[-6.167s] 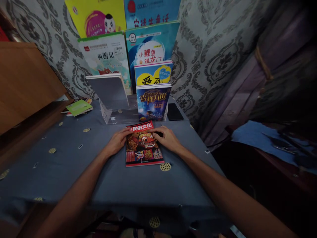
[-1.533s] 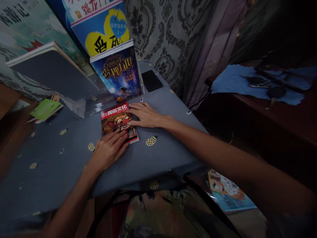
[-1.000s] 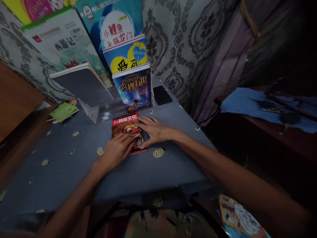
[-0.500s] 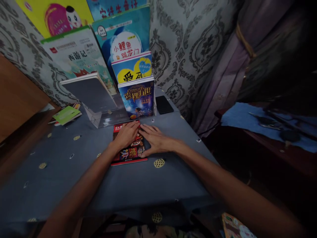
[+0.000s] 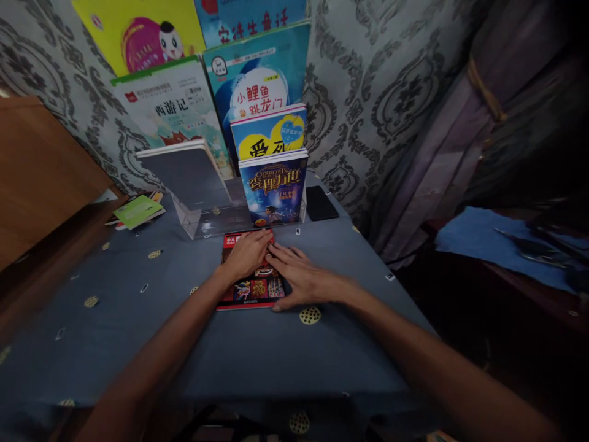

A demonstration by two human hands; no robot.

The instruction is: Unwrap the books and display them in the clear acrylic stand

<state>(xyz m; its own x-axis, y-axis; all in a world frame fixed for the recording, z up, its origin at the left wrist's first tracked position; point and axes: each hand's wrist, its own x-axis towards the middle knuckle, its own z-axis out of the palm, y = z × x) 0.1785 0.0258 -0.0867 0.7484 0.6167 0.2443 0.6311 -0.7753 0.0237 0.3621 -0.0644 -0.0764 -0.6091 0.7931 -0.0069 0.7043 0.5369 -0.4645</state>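
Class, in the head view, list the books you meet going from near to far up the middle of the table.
The red magazine → dark blue book → yellow-and-blue book → teal book.

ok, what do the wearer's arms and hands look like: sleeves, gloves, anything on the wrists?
Left hand and right hand are bare, no gloves. Both forearms uncovered to the frame edge, no sleeve in view. No watch, band or ring visible, though light is dim.
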